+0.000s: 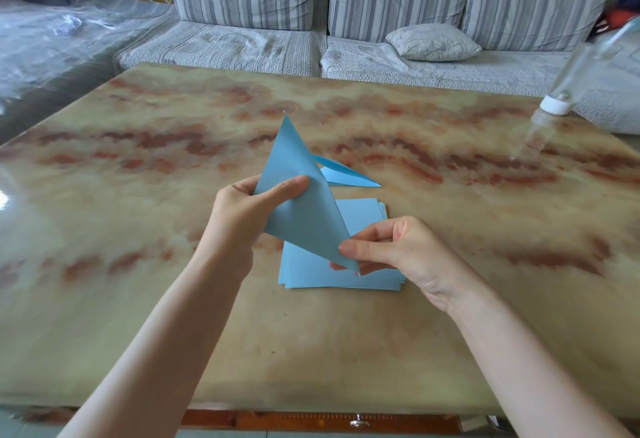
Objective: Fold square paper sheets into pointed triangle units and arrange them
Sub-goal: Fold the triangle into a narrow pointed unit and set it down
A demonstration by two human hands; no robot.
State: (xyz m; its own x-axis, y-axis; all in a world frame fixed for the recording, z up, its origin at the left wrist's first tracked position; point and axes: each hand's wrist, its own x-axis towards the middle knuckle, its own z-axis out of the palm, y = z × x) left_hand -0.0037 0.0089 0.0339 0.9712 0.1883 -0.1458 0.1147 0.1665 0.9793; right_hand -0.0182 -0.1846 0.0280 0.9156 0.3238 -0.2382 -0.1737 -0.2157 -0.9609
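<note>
From the head camera, your left hand [242, 209] pinches the folded blue sheet [298, 195] at its side corner. Your right hand [391, 250] pinches its lower tip, just above the paper stack [367, 274]. The sheet looks light, thin and easily creased, so grip it by the corners, gently.

Both arms are uncovered as far as I can see them; the left forearm [166, 333] and the right forearm [519, 351] are slim and smooth, bare skin running back from the fingers [374, 231] to the near edge of view; the left hand [239, 215] and the right hand [405, 250] are bare too, narrow across the palm; the fingers are long and slender with fine creases at the joints; the nails show too little to judge; just behind the right hand's fingers, faint cords and folds line the right wrist [446, 295]; the left wrist [221, 257], behind its own fingers, looks rounder and smoother.
</note>
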